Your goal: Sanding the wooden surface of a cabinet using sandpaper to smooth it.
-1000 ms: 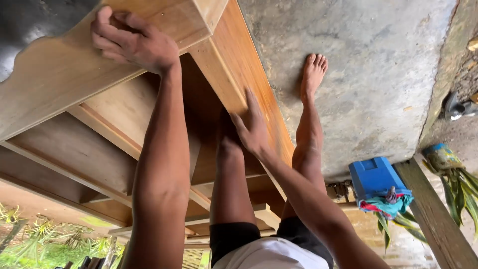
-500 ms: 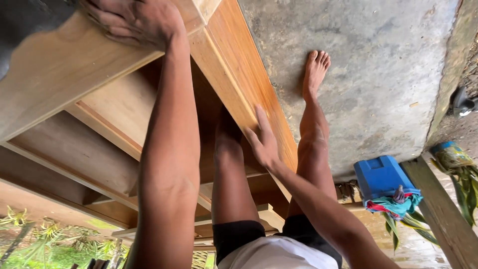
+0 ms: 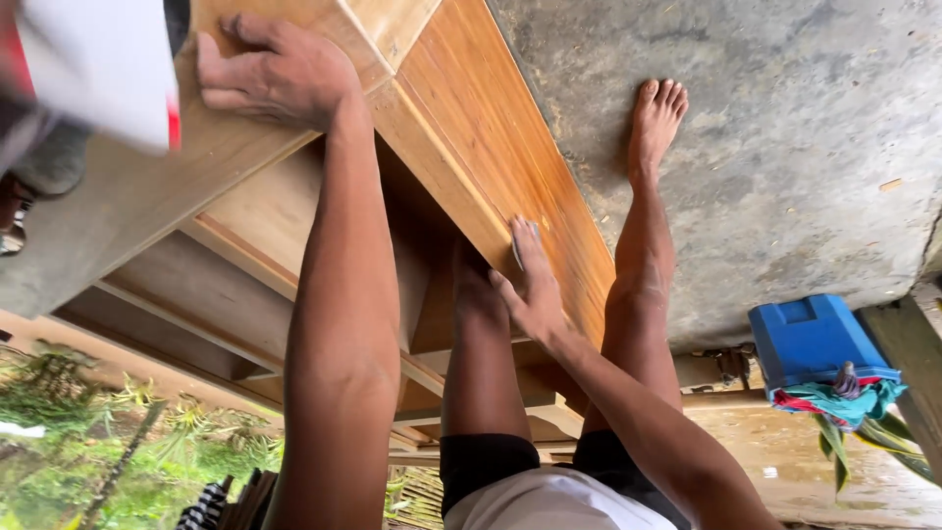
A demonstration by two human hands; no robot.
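Observation:
A large wooden furniture piece (image 3: 491, 147) with an orange-brown side panel stands on the concrete floor. My left hand (image 3: 275, 74) lies on its pale upper rail (image 3: 128, 216), fingers curled over the edge. My right hand (image 3: 530, 290) presses a small grey abrasive sheet (image 3: 522, 240) flat against the side panel, low down near my legs. My bare right foot (image 3: 655, 118) stands on the floor beside the panel. The other leg (image 3: 476, 363) goes behind the panel, so that foot is hidden.
The rough grey concrete floor (image 3: 785, 147) is to the right. A blue plastic box (image 3: 810, 339) with coloured cloth (image 3: 834, 397) on it sits by a wooden post (image 3: 908, 363). Green plants (image 3: 88, 461) show at lower left. A blurred white and red object (image 3: 98, 69) fills the top left corner.
My right hand has slid along the panel toward my body with the grey sheet under it. My left hand has shifted on the rail. The blurred white and red object has come into view.

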